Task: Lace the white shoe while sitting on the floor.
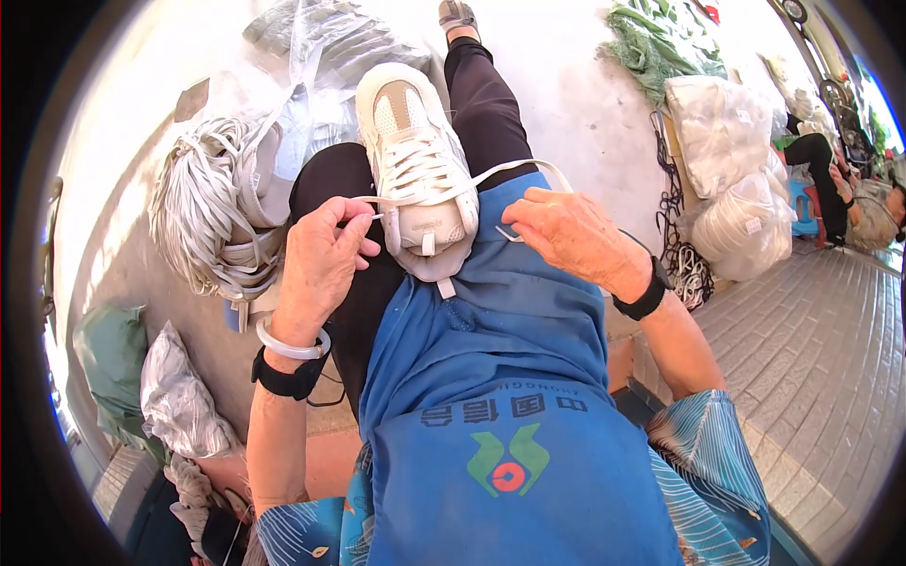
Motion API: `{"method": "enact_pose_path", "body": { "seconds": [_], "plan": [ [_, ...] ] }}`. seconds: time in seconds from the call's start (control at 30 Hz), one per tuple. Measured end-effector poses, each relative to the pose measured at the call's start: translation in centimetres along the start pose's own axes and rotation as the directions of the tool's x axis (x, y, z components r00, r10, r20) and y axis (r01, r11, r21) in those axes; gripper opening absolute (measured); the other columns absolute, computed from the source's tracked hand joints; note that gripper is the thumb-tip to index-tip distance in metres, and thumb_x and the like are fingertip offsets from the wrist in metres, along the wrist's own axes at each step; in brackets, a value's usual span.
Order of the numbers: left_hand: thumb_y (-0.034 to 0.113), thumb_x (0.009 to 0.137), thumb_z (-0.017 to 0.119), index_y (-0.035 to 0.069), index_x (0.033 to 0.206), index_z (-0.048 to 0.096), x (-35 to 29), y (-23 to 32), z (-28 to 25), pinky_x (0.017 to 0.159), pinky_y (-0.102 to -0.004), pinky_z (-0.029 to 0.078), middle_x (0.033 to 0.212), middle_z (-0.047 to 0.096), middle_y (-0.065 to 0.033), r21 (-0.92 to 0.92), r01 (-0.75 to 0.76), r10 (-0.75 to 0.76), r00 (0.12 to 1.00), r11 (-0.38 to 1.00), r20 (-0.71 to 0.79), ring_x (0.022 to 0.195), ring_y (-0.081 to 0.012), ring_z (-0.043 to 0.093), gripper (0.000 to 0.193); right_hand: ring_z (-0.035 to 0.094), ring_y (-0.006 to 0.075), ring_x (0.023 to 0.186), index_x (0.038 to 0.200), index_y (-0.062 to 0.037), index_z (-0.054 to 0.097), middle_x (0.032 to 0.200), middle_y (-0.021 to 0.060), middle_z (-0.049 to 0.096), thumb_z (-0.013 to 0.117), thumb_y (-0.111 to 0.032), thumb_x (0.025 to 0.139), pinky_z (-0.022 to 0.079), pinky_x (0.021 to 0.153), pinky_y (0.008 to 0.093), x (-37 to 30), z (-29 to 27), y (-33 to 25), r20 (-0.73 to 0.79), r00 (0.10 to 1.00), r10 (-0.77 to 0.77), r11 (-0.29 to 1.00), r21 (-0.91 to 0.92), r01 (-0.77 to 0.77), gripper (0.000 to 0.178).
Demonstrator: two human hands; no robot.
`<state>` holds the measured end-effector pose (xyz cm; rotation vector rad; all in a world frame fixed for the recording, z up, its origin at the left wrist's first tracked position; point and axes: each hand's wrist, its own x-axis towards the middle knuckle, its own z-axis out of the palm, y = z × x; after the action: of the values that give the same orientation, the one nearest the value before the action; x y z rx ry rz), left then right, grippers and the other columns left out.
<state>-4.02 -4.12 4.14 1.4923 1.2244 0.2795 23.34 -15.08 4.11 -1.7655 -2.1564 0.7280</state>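
A cream and beige sneaker (429, 203) rests on my lap, toe pointing away from me, with white laces (420, 170) crossing its tongue. My left hand (326, 250) is beside the shoe's left edge, thumb and fingers pinched on one lace end. To the right of the shoe, my right hand (562, 231) has its fingers closed on the other lace, whose tip sticks out below the fingertips. That lace arcs from the shoe's collar over to the right hand. Beneath the shoe lie my dark trousers and a blue apron (510, 330).
A big bundle of white laces (212, 203) hangs at my left, beside clear plastic wrapping (330, 75). Bagged white bundles (741, 222), dark cords (672, 226) and green netting (661, 47) lie to the right. Another person (864, 203) sits at the far right.
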Motion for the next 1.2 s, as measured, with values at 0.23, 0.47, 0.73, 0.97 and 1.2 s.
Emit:
{"method": "enact_pose_path", "body": {
  "seconds": [0.23, 0.47, 0.73, 0.97, 1.2],
  "plan": [
    [0.015, 0.096, 0.057, -0.001, 0.101, 0.065, 0.5, 0.7, 0.2, 0.054, -0.0203, 0.049, 0.078, 0.065, -0.0025, 0.046, -0.011, 0.011, 1.0, 0.999, 0.016, 0.065, -0.0063, 0.061, 0.019, 0.061, 0.0309, 0.077, 0.096, -0.0076, 0.062, 0.085, 0.0092, 0.057, 0.066, -0.014, 0.085, 0.048, 0.066, 0.0408, -0.1, -0.3, -1.3, 0.03, 0.999, 0.02, 1.0, 0.02, -0.021, 0.013],
    [0.015, 0.095, 0.057, -0.003, 0.1, 0.065, 0.9, 1.1, -0.4, 0.053, -0.022, 0.05, 0.074, 0.064, -0.0044, 0.183, -0.046, 0.038, 0.998, 0.982, 0.045, 0.065, -0.0076, 0.061, 0.02, 0.059, 0.034, 0.073, 0.09, -0.0047, 0.059, 0.082, 0.0107, 0.056, 0.061, -0.009, 0.086, 0.047, 0.065, 0.0415, 0.3, 0.6, -1.3, -0.077, 0.996, 0.046, 0.998, 0.047, -0.042, 0.007],
    [0.015, 0.094, 0.057, -0.001, 0.098, 0.066, 1.6, 1.4, -0.7, 0.053, -0.0231, 0.051, 0.074, 0.064, -0.0047, 0.211, -0.052, 0.036, 0.996, 0.976, 0.077, 0.065, -0.0081, 0.06, 0.02, 0.059, 0.0347, 0.075, 0.087, -0.0038, 0.061, 0.081, 0.012, 0.059, 0.058, -0.011, 0.088, 0.048, 0.067, 0.0426, 1.8, 1.0, -0.8, -0.217, 0.973, 0.079, 0.972, 0.232, -0.027, 0.008],
    [0.014, 0.093, 0.057, -0.001, 0.097, 0.066, 1.3, 1.2, -0.7, 0.053, -0.0226, 0.05, 0.074, 0.064, -0.0039, 0.214, -0.04, 0.024, 0.997, 0.976, 0.078, 0.064, -0.0073, 0.059, 0.018, 0.059, 0.0332, 0.072, 0.084, -0.0018, 0.064, 0.077, 0.012, 0.059, 0.058, -0.011, 0.087, 0.047, 0.066, 0.0414, 3.8, 1.7, -0.9, -0.286, 0.95, 0.121, 0.947, 0.319, -0.024, 0.011],
    [0.014, 0.093, 0.058, -0.001, 0.096, 0.066, 1.2, 1.6, -0.6, 0.053, -0.0228, 0.049, 0.072, 0.064, -0.0036, 0.118, 0.025, -0.035, 0.996, 0.993, 0.077, 0.063, -0.0077, 0.059, 0.017, 0.059, 0.0325, 0.07, 0.083, -0.0007, 0.063, 0.076, 0.0133, 0.06, 0.058, -0.011, 0.087, 0.047, 0.064, 0.0399, 3.9, 1.5, -1.4, -0.307, 0.944, 0.124, 0.93, 0.367, -0.003, 0.012]
  ]
}}
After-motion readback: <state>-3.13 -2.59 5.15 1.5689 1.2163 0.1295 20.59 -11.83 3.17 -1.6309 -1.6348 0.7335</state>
